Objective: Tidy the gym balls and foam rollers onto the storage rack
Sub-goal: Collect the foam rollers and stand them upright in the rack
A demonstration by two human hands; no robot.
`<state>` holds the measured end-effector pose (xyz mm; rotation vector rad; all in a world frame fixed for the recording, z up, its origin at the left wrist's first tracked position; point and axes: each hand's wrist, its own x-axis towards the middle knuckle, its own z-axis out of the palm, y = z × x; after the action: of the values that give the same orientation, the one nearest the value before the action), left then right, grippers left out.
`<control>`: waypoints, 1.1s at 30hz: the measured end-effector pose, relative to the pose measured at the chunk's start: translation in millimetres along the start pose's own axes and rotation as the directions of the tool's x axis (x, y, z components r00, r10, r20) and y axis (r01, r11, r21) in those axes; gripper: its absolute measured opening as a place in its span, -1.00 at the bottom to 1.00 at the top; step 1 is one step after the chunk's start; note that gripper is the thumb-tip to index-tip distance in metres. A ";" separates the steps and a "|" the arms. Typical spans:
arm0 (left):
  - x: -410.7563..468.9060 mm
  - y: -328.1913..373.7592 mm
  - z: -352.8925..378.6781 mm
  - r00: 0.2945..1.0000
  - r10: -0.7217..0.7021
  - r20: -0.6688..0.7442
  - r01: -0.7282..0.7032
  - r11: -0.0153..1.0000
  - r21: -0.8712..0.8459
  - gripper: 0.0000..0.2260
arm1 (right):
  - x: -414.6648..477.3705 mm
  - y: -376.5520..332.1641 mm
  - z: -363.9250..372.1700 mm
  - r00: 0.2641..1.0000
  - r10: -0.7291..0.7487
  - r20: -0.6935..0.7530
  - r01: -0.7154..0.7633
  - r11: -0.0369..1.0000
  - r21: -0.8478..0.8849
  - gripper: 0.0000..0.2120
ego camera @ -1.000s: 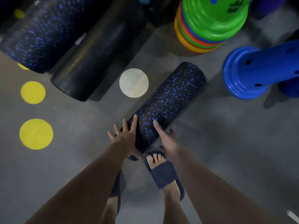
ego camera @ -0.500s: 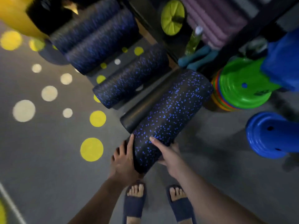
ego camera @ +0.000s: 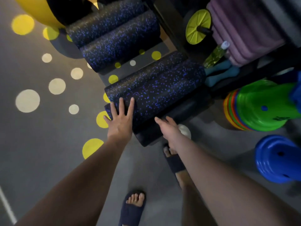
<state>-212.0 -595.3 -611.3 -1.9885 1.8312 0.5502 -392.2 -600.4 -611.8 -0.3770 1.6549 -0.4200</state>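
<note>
A black foam roller with blue speckles [ego camera: 162, 93] lies on the lower level of the storage rack [ego camera: 164, 18], beside another speckled roller [ego camera: 146, 74] and on top of a plain black roller [ego camera: 175, 121]. My left hand [ego camera: 119, 121] rests flat on its near end, fingers spread. My right hand [ego camera: 169, 129] hovers at the near end of the plain black roller, fingers loosely apart, holding nothing. Two more speckled rollers [ego camera: 114, 35] lie on a higher level. A yellow gym ball [ego camera: 37, 8] shows at the top left.
A stack of coloured cones topped in green [ego camera: 254, 108] and a blue cone [ego camera: 280, 159] stand on the right. Teal dumbbells [ego camera: 219, 74], a bottle [ego camera: 215, 54], a green ab wheel [ego camera: 197, 26] and purple mats [ego camera: 244, 30] sit by the rack. Yellow and white floor dots [ego camera: 27, 101] lie to the left.
The speckled roller went from the floor up onto the rack beside the others. Both hands have let go of its sides; the left now lies flat on its end.
</note>
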 end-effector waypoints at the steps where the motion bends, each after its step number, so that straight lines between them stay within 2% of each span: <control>1: 3.2 -5.3 5.5 1.000 -0.001 0.014 0.001 0.999 -0.038 0.02 | 6.4 3.4 -2.8 1.000 0.008 -0.005 -0.008 1.000 -0.007 -0.27; 4: 5.2 -12.7 14.5 0.995 -0.007 0.102 0.024 0.986 -0.166 -0.17 | 15.2 4.4 -19.3 0.998 0.062 -0.031 -0.064 0.996 -0.066 -0.27; 7: -14.5 -7.4 11.5 0.984 -0.039 0.172 0.104 0.916 -0.386 -0.22 | 1.6 -6.8 -33.3 0.995 0.102 -0.023 -0.104 0.977 -0.185 -0.30; 10: -38.8 6.4 -2.7 0.977 -0.029 0.213 0.132 0.861 -0.491 -0.23 | -16.4 -17.6 -41.2 0.993 0.115 -0.026 -0.118 0.956 -0.270 -0.32; 14: -71.3 21.8 -25.2 0.973 -0.161 0.168 0.232 0.675 -0.700 -0.26 | -45.9 -40.4 -25.8 0.994 0.106 0.017 -0.092 0.927 -0.363 -0.33; 20: -118.0 5.5 -51.7 0.928 -0.324 0.185 0.324 0.452 -0.831 -0.38 | -85.0 -64.4 38.4 0.986 0.044 0.163 0.047 0.854 -0.518 -0.38; 22: -135.3 -13.3 -57.9 0.885 -0.408 0.224 0.377 0.347 -0.859 -0.40 | -99.8 -65.5 66.8 0.976 0.025 0.218 0.103 0.825 -0.556 -0.39; 24: -157.4 -39.9 -60.3 0.821 -0.509 0.259 0.405 0.199 -0.892 -0.42 | -123.4 -63.3 101.0 0.965 0.022 0.261 0.142 0.793 -0.592 -0.42; 27: -203.5 -91.7 -52.7 0.656 -0.683 0.320 0.431 -0.009 -0.902 -0.47 | -168.4 -40.8 156.0 0.946 0.003 0.325 0.226 0.714 -0.663 -0.47; 31: -290.0 -169.3 -13.8 0.467 -0.783 0.411 0.372 -0.248 -0.895 -0.54 | -228.5 34.9 235.9 0.913 -0.009 0.407 0.337 0.580 -0.741 -0.60; 33: -341.9 -212.6 24.7 0.408 -0.804 0.432 0.346 -0.301 -0.888 -0.57 | -253.1 92.7 278.1 0.884 0.014 0.468 0.399 0.501 -0.768 -0.67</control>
<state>-26.1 -275.8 -449.7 -3.6594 -0.3433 1.1931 -85.6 -413.8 -466.2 -1.3334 1.2665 0.3717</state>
